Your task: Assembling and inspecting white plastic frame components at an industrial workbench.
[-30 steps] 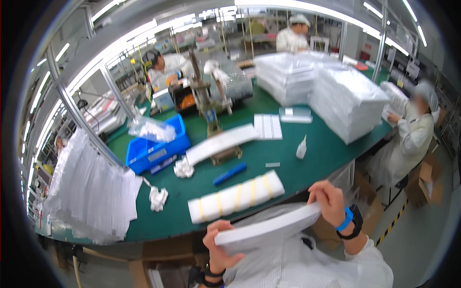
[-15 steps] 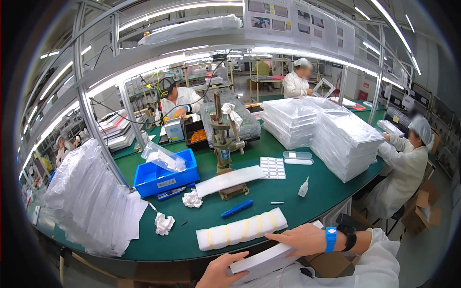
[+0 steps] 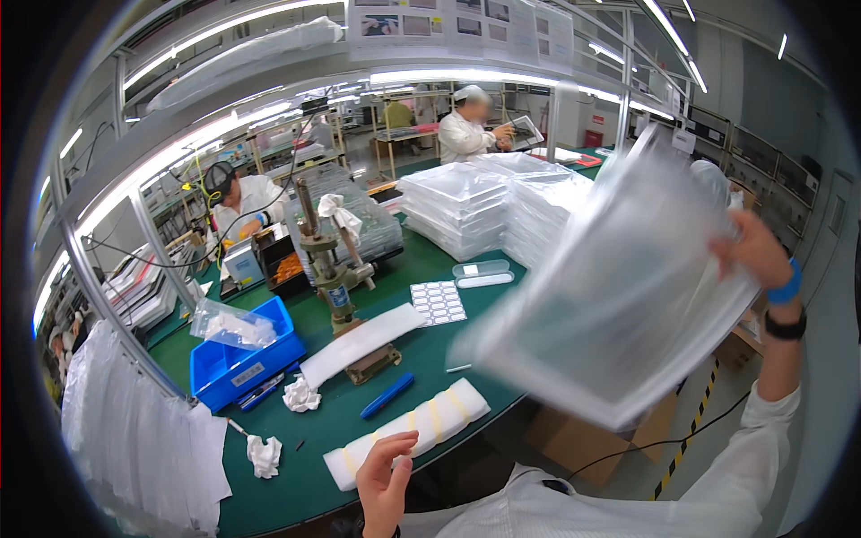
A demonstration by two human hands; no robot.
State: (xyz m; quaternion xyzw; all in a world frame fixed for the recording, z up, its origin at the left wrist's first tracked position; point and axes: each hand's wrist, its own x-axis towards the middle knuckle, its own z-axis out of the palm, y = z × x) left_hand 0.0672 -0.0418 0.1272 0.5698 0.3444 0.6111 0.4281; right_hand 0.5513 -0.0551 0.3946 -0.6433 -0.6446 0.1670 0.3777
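Note:
My right hand (image 3: 758, 255), raised at the right, grips a flat rectangular panel in clear plastic wrap (image 3: 619, 296) by its right edge. The panel is tilted and smeared by motion, and it hides part of the bench and of the stacks behind it. At the bench's near edge my left hand (image 3: 386, 480) is empty, its fingers loosely bent and apart from the thumb. Just beyond it lies a white foam strip (image 3: 448, 412) with yellowish bands, partly covered by the hand. A blue marker (image 3: 387, 395) rests past the foam.
A hand press (image 3: 336, 278) stands mid-bench with white foam (image 3: 363, 345) across its base. Nearby are a blue bin (image 3: 242, 359), crumpled tissue (image 3: 264, 455) and a label sheet (image 3: 438, 303). Wrapped stacks (image 3: 453, 211) sit beyond; co-workers (image 3: 466, 130) work behind.
The flat panel has gone from low in front of me, between both hands, up to the right in my right hand alone. My left hand has let go. The view has turned right.

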